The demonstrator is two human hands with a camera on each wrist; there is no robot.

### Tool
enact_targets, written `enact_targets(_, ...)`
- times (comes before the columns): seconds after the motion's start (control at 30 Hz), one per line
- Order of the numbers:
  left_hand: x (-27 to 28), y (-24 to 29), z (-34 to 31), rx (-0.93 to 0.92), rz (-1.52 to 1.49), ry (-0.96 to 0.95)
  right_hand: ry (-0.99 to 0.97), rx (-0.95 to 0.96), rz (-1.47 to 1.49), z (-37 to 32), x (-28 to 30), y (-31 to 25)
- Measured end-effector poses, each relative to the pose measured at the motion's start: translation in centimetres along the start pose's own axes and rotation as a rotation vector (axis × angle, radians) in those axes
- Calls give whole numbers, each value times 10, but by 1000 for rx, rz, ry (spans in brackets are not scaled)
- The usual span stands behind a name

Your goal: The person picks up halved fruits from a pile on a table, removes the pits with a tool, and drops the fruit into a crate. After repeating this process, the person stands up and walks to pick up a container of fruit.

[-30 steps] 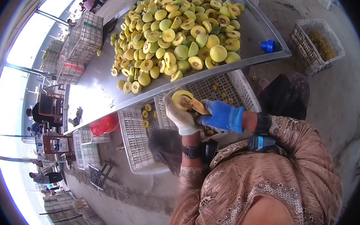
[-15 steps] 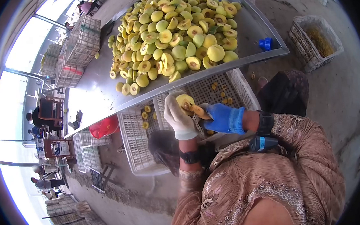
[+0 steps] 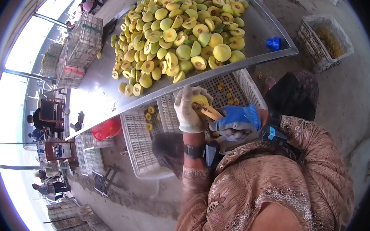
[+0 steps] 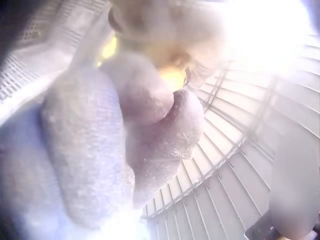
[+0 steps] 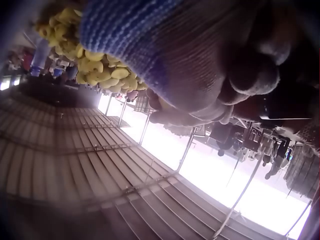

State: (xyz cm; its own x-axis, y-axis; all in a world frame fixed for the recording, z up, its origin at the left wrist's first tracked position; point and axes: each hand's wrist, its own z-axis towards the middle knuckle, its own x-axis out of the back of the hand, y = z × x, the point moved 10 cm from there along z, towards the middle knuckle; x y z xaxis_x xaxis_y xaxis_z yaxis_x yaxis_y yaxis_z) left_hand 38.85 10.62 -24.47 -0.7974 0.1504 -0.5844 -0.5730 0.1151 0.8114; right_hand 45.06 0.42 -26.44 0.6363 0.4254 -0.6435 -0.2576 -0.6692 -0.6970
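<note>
My left hand, in a white glove, holds a yellow peach half just in front of the table edge. The right hand, in a blue glove with grey palm, grips a wooden-handled pitting tool. Its dark metal tip meets the cut side of the peach half near the middle. Curled fingers of the right glove show in the right wrist view. Large blurred glove fingers fill much of the left wrist view, with a bit of yellow fruit behind them.
A heap of halved peaches lies on the metal table, along with a blue cap-like object. Below the hands stand white crates with a few peach pieces inside. Another crate is on the floor at right.
The right hand has rolled so its grey palm side and curled fingers show, turning the tool against the peach half. My left hand has shifted slightly up and right, its fingers wrapping the fruit.
</note>
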Motion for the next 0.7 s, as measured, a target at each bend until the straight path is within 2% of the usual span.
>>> enact_targets(0.13,6,-15,7,97,47,-42,117,14,-165,4,7,-3)
enact_targets(0.23,-10,-16,3,169,112,-219,1,-73,-45,4,2,11)
enact_targets(0.27,-18,-10,3,110,97,-267,-74,-68,79,5,-3,15)
enact_targets(0.33,-13,-9,8,76,-29,-190,-228,-61,326,11,-11,22)
enact_targets(0.37,-12,-10,11,59,-90,-154,-204,-54,313,15,-5,23)
enact_targets(0.47,55,-8,18,10,-101,358,-150,-31,323,20,8,23)
enact_targets(0.5,80,-5,17,3,-125,526,-30,-73,95,20,23,30)
enact_targets(0.57,132,40,7,-262,39,727,220,-153,-365,18,63,38)
enact_targets(0.67,159,95,-19,-288,276,885,363,-382,-812,25,140,90)
enact_targets(0.7,164,109,-27,-273,362,939,363,-357,-687,25,139,86)
